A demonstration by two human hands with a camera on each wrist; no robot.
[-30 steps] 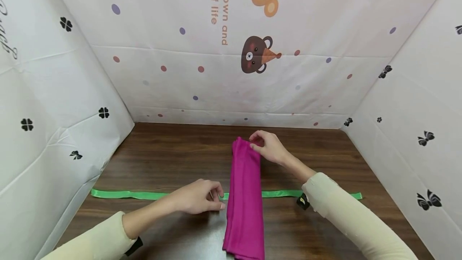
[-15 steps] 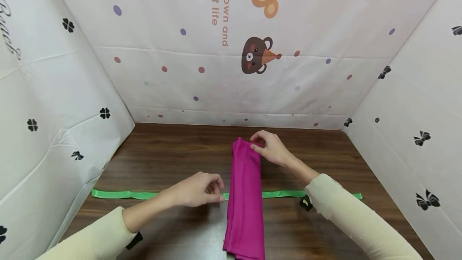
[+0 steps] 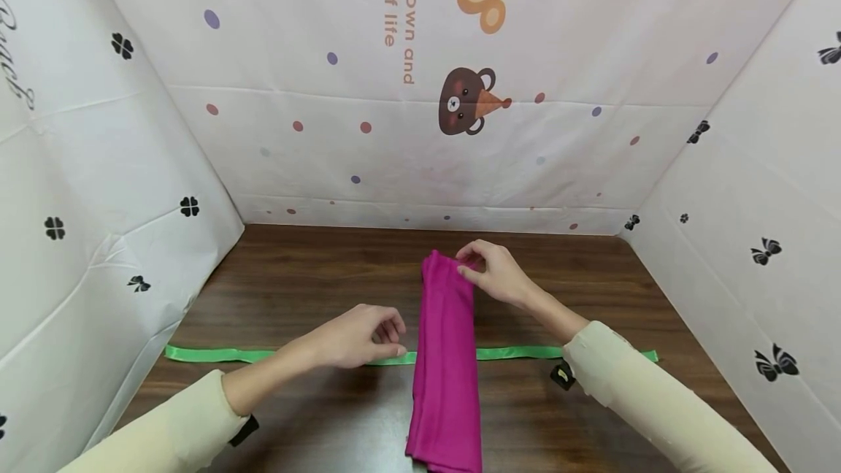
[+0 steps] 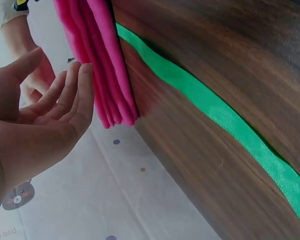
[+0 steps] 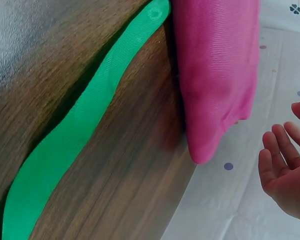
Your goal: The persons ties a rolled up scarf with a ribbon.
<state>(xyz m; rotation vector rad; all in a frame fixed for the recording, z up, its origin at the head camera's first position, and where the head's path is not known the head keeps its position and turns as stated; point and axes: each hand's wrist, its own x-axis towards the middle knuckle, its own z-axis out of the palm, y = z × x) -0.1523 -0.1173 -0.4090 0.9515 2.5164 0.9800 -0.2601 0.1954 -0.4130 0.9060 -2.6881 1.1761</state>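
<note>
A folded magenta cloth point(image 3: 450, 371) lies lengthwise on the wooden table, across a long green ribbon point(image 3: 217, 354). Over the ribbon, just left of the cloth, is my left hand point(image 3: 355, 338), its fingers loosely bent around nothing. My right hand point(image 3: 496, 272) is at the cloth's far right corner, with the thumb overlapping the edge in the head view. In the right wrist view that hand point(image 5: 287, 175) shows relaxed fingers, apart from the cloth point(image 5: 217, 65). The left wrist view shows the stacked fold layers of the cloth point(image 4: 95, 60) beyond the left fingers point(image 4: 72, 95).
The dark wooden table point(image 3: 315, 261) is bounded by a white printed sheet point(image 3: 368, 144) at the back and similar sheets on both sides. The ribbon's right end point(image 3: 647, 356) runs out under the right sleeve point(image 3: 647, 389).
My left hand has moved slightly away from me, up along the cloth's left side and over the ribbon. The right hand has barely shifted, and the cloth stays where it was.
</note>
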